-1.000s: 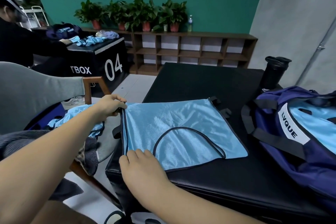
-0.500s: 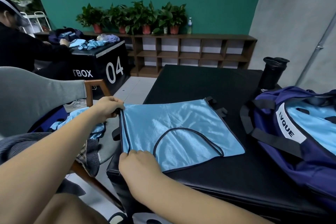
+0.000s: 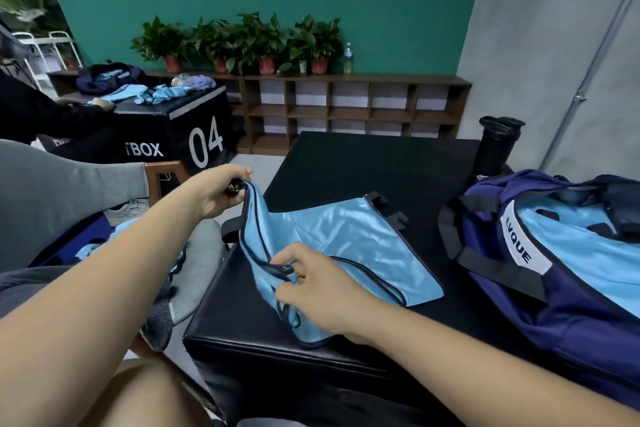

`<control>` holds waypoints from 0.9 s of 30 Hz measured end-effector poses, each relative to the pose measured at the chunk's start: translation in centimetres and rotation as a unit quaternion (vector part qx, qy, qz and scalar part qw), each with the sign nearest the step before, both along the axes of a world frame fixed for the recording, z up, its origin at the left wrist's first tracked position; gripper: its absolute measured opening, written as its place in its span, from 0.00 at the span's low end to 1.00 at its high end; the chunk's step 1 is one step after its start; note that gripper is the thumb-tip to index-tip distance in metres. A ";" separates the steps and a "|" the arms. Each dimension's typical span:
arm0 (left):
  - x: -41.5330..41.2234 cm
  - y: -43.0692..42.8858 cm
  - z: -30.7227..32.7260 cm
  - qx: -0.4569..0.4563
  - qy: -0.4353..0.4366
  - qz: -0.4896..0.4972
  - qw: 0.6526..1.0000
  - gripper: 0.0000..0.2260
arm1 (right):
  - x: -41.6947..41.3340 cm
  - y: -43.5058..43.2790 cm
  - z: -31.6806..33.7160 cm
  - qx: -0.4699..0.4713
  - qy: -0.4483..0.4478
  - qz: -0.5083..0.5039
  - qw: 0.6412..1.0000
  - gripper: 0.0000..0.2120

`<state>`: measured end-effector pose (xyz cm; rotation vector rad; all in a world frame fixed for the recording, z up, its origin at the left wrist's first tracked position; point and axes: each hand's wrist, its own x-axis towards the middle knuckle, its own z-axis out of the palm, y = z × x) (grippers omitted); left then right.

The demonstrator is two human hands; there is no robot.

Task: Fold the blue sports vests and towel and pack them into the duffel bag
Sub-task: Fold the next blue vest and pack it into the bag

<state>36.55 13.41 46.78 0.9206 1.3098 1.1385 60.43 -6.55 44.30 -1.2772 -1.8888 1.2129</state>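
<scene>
Satiny blue, dark-trimmed sports vest [image 3: 346,236], flat a moment ago, now lifted off black padded table [image 3: 363,163], edge pinched by left hand [image 3: 221,194] and right hand [image 3: 318,284]; fold likely starting.

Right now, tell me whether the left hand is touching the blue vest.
Touching. The head view shows the left hand gripping the raised corner of the blue vest above the black table.

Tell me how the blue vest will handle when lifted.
Probably floppy: the blue vest sags and creases between the left hand and right hand. Its sheen suggests slippery fabric that may slide on the black pad. Thin, so likely light.
</scene>
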 end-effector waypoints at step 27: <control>17.9 4.2 -6.0 -0.005 -0.157 -0.093 0.983 0.10 | 18.7 3.8 -3.2 -0.113 -0.035 -0.251 0.961 0.09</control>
